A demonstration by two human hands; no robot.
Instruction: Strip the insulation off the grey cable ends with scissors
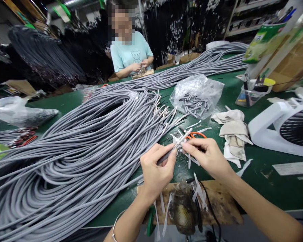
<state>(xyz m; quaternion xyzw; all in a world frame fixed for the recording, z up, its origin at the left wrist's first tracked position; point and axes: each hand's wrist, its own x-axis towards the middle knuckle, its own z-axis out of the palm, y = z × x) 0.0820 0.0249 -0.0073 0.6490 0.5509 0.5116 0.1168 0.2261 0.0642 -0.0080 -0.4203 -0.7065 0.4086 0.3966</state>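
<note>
My left hand (156, 168) is closed around a grey cable (165, 156) close to its stripped end. From between the fingers a silvery braided stretch (183, 136) points up and to the right, with white strips about it. My right hand (208, 154) pinches this bared part between thumb and fingertips, just beside the left hand. Behind the fingers lie orange loops (198, 134), perhaps tool handles, partly hidden. To the left spreads a big coil of grey cables (91, 134), many with bare white ends.
A clear plastic bag (197, 95) holds short grey pieces. Cloth gloves (233, 132) and a white fan (266, 124) stand right. Below my hands, a grimy clamped device (184, 208) sits on a wooden board (223, 205). A co-worker (131, 50) handles something across the green table (272, 185).
</note>
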